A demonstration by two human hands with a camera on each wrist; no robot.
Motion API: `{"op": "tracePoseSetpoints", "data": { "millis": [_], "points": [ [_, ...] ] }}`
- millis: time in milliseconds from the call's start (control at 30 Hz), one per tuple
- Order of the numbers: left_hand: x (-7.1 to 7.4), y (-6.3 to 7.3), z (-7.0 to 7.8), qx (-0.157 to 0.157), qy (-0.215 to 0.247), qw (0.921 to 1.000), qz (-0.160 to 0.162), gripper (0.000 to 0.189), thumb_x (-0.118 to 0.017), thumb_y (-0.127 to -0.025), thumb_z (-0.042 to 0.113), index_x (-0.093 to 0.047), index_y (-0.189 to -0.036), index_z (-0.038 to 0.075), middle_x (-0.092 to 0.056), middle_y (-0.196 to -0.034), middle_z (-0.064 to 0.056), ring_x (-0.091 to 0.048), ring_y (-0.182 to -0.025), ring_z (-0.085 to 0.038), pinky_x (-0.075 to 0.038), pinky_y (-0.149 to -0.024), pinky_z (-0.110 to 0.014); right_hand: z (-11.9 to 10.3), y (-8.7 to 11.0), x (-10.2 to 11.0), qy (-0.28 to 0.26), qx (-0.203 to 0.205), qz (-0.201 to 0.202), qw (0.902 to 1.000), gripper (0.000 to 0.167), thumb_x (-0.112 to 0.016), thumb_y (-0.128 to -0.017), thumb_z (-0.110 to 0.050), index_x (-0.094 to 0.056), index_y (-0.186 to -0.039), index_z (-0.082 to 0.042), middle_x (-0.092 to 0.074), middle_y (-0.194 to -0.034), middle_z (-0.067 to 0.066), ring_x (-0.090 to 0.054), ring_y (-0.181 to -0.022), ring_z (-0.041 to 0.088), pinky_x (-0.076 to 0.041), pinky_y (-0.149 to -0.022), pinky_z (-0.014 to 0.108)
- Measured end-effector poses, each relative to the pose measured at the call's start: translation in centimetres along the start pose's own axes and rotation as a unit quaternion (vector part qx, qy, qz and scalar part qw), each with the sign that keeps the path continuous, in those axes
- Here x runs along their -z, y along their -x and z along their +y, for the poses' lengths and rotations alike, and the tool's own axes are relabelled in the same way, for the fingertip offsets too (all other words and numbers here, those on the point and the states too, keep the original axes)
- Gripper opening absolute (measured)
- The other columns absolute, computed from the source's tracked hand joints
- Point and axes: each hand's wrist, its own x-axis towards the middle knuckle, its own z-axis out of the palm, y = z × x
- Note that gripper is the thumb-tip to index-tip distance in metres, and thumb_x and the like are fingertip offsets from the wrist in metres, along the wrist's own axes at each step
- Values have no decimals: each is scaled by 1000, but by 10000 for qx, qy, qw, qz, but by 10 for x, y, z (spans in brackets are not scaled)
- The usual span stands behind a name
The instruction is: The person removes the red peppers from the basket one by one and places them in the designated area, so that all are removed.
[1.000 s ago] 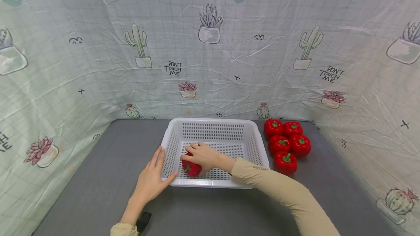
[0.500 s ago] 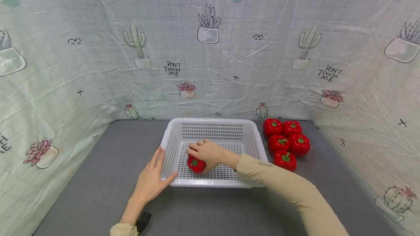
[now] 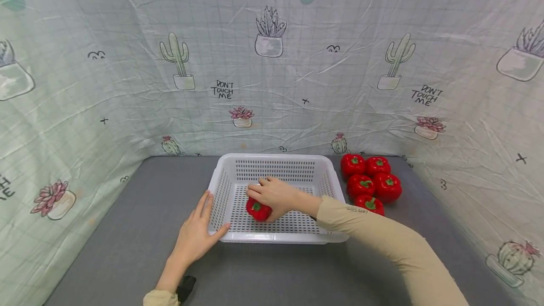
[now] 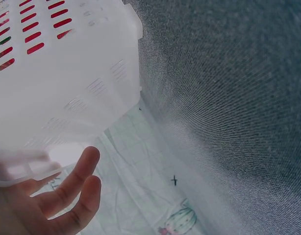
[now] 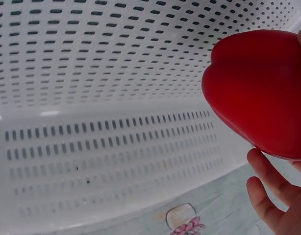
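A glossy red bell pepper with a green stem is inside the white slotted basket, left of its middle. My right hand grips it from above and behind; in the right wrist view the pepper sits between thumb and fingers. My left hand rests at the basket's left front corner, thumb over the front rim and fingers spread along the left side. In the left wrist view fingers of the left hand show below the basket wall.
Several red bell peppers stand in a cluster on the grey table, right of the basket. A plant-print cloth hangs behind and along both sides. A black object shows beside the left wrist.
My right hand has moved right and slightly back inside the basket, carrying the bell pepper with it. The left hand and the basket have stayed in place.
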Motion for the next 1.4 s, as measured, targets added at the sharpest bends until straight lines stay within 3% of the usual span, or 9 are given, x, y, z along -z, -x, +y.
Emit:
{"op": "tracePoseSetpoints", "data": {
  "millis": [233,700,1100,1400],
  "points": [
    [0,0,0,-55,12,10000,-51,87,-59,-76,52,-26,-139,1,-24,-146,-14,-49,-111,-41,-45,-75,-53,11,20,13,156,-43,196,9997,77,-61,-67,-60,-37,-130,-22,-45,-128,0,-45,-110,19,-43,-88,36],
    [1,0,-3,-98,53,9999,17,88,-60,-76,52,-26,-140,2,-23,-146,-13,-48,-112,-42,-45,-74,-54,27,68,24,-313,-375,826,9954,75,-66,-64,-54,-43,-127,-21,-48,-122,2,-44,-106,19,-44,-85,35],
    [-1,1,-1,-85,81,9999,17,88,-60,-76,51,-26,-139,2,-23,-146,-13,-48,-113,-42,-44,-75,-55,31,110,7,-788,-907,1060,9871,77,-69,-61,-52,-43,-127,-21,-47,-122,4,-43,-108,21,-48,-82,36],
    [0,1,-1,-61,31,10000,4,88,-62,-75,49,-26,-140,2,-23,-146,-13,-48,-112,-42,-45,-74,-55,33,134,-5,-977,-1274,1524,9752,80,-73,-58,-50,-45,-127,-20,-48,-120,4,-43,-107,19,-47,-82,37]
  ]
}}
